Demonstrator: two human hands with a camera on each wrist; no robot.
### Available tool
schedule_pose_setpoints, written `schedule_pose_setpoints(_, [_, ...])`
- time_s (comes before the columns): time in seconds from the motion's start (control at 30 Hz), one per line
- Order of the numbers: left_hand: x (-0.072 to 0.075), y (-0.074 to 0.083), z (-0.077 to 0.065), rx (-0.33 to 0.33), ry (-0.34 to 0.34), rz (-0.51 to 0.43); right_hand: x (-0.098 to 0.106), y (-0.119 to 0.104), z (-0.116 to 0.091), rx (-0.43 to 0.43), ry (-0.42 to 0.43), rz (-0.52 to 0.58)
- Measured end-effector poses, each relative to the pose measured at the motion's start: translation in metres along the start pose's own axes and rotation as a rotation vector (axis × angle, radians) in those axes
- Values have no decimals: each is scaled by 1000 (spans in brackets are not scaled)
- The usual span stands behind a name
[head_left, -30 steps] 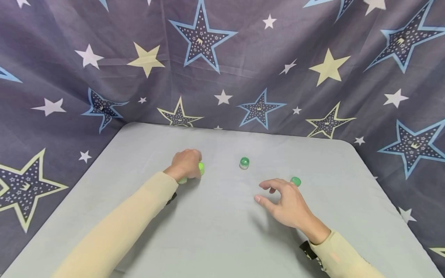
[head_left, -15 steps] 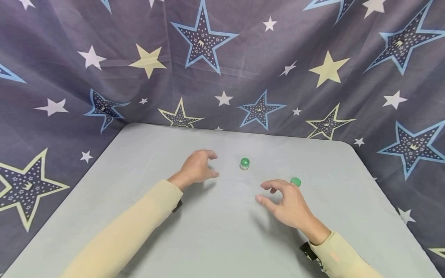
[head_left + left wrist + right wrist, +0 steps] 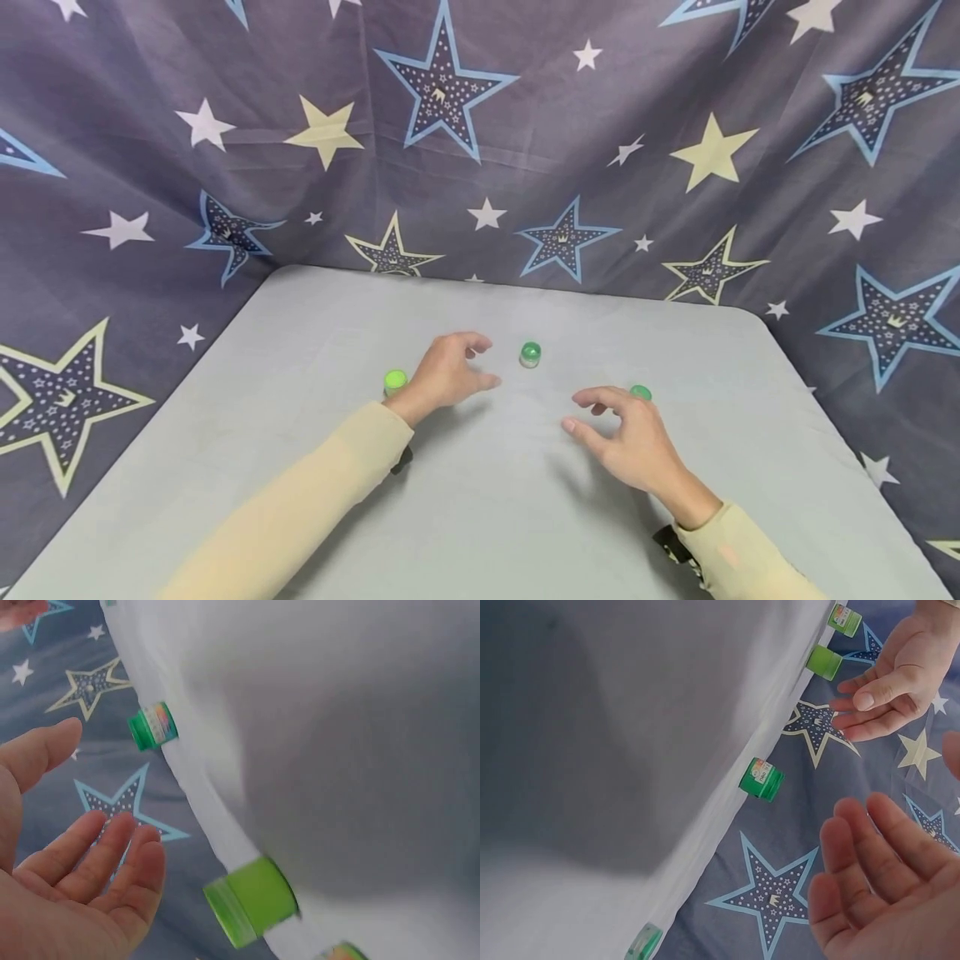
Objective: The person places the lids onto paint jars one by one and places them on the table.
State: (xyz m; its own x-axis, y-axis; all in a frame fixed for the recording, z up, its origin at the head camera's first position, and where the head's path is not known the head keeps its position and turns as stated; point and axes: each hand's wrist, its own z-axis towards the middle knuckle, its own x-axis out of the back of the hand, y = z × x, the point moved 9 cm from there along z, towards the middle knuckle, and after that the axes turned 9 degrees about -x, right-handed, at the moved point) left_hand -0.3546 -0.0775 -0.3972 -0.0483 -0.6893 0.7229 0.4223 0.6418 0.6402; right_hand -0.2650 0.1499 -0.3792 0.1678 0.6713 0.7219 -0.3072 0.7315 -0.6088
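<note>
A: What is the left hand (image 3: pixel 450 372) doing?

B: It's hanging above the pale grey table (image 3: pixel 480 525), its thumb and fingers standing wide apart, with the gap between them facing right, towards the middle jar (image 3: pixel 530 355).

A: Is that jar touching the fingers or standing apart?

B: It's standing upright and apart, near the fingertips and a little farther right, its green lid facing up. The right wrist view is showing a label (image 3: pixel 761 772) on its side.

A: How is the right hand (image 3: pixel 632 437) looking?

B: It's hovering nearer than the left one, thumb and fingers parting wide, the fingers bending gently. The right jar (image 3: pixel 641 392) is sitting just on its far side, partly hiding behind the hand.

A: I'm noticing a light green lid over on the left.

B: You're seeing the left jar (image 3: pixel 395 382), standing just left of the left wrist. A lime jar (image 3: pixel 251 900) is sitting between it and the middle jar. The left hand is blocking it in the head view, but both wrist views are showing it. I can't tell how close to the palm it's sitting.

A: What's surrounding all this?

B: A dark starry cloth (image 3: pixel 435 187) is hanging along the table's far, left and right sides. Cream sleeves (image 3: pixel 300 492) are covering both forearms.
</note>
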Motion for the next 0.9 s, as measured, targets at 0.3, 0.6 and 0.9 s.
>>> schedule_pose_setpoints(0.3, [-14,5,7,18,3,-47,3,3,1,7,6,6])
schedule_pose_setpoints(0.6, [-19,8,18,38,25,-99,11,10,3,-22,38,14])
schedule_pose_setpoints(0.9, [-30,1,26,83,14,-113,17,19,5,-30,68,5])
